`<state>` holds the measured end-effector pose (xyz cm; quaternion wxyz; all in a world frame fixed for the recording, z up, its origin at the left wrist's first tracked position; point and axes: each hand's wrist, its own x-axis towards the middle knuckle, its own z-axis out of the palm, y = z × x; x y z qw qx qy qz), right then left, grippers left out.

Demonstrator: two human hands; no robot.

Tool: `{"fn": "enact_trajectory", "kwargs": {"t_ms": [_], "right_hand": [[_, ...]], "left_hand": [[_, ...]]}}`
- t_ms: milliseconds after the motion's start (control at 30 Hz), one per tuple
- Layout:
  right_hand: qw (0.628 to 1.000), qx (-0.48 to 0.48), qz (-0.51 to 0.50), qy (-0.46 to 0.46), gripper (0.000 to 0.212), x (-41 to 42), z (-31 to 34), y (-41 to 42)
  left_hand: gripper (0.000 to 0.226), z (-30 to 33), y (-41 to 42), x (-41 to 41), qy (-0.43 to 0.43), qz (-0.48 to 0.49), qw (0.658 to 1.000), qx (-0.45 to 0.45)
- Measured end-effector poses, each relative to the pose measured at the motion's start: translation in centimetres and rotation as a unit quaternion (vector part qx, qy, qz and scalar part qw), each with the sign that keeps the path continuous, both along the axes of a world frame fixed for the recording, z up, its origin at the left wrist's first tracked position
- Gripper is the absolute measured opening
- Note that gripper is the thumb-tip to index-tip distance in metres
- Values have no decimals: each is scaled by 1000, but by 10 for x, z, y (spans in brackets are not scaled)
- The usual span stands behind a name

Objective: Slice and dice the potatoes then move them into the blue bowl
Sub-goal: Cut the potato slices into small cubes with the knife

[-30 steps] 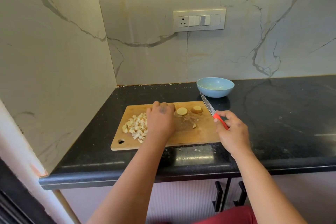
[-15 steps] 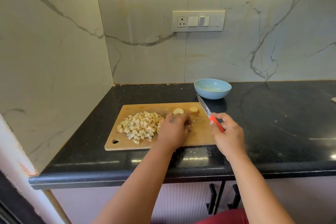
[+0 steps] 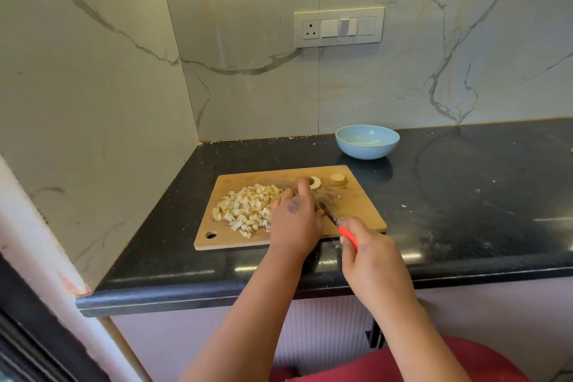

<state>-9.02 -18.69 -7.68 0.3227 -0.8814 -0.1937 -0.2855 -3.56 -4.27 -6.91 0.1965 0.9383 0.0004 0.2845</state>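
Both forearms were bare and sleeveless, the left hand [image 3: 294, 220] bore a dark smudge, and red clothing [image 3: 403, 363] covered the lap.

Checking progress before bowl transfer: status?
Right hand grips knife; left hand rests on board. Diced potato piled, two slices uncut. Blue bowl unobstructed.

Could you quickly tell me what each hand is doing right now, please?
Left hand: fingers extended, resting on the cutting board beside the diced potato, gripping nothing.
Right hand: grips the red-handled knife.
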Motion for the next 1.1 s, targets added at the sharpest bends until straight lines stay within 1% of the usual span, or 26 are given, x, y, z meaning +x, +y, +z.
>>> {"fn": "enact_trajectory", "kwargs": {"t_ms": [233,367,433,500,600,733,833,900,1000,1100], "right_hand": [[999,-32,-17,31,15,-2,5,0],[996,-45,-28,65,14,0,8,3],[993,-70,-46,87,14,1,8,5],[987,-100,-58,111,19,2,11,8],[982,-93,-56,157,23,2,19,8],[966,-98,-64,232,21,-2,50,-10],[948,-121,-36,292,15,1,76,-33],[947,-98,6,307,9,5,84,-47],[956,5,46,290,5,16,86,-55],[956,66,62,280,8,35,71,-46]], "left_hand": [[50,-1,-1,1,-3,1,1000,-9],[47,0,-3,-1,-11,9,1000,3],[46,0,-5,-2,-14,10,1000,6],[45,0,-5,-2,-13,12,1000,6],[44,1,-5,-3,-14,19,1000,8],[45,-1,-1,-1,-12,28,1000,-4],[47,-5,5,5,9,38,998,-45],[46,-6,6,5,9,36,997,-65],[43,-7,7,6,1,38,998,-55],[41,-8,7,7,9,48,998,-42]]}}
